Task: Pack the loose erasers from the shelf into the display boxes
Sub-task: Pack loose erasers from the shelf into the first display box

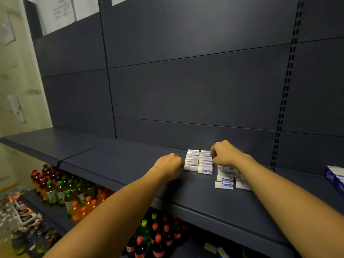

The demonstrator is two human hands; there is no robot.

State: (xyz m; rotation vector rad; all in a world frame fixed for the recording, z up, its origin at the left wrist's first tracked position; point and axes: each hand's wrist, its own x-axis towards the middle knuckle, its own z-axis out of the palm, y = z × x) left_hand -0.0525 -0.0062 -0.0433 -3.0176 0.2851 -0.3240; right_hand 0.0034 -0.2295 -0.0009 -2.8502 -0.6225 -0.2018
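Observation:
Two tight rows of white erasers (198, 162) with blue and red labels stand on the dark shelf (115, 164). My left hand (170, 165) is curled into a fist, its knuckles against the left end of the rows. My right hand (225, 154) reaches over the right row and pinches an eraser at its far end. Several loose erasers (224, 184) lie to the right, partly hidden under my right forearm. A blue and white display box (335, 176) sits at the far right edge of the shelf, cut off by the frame.
The shelf's dark back panel (186, 86) rises right behind the erasers. On the lower shelves stand drink bottles (61, 192) with green, orange and red caps. Packaged goods (20, 211) sit at the lower left.

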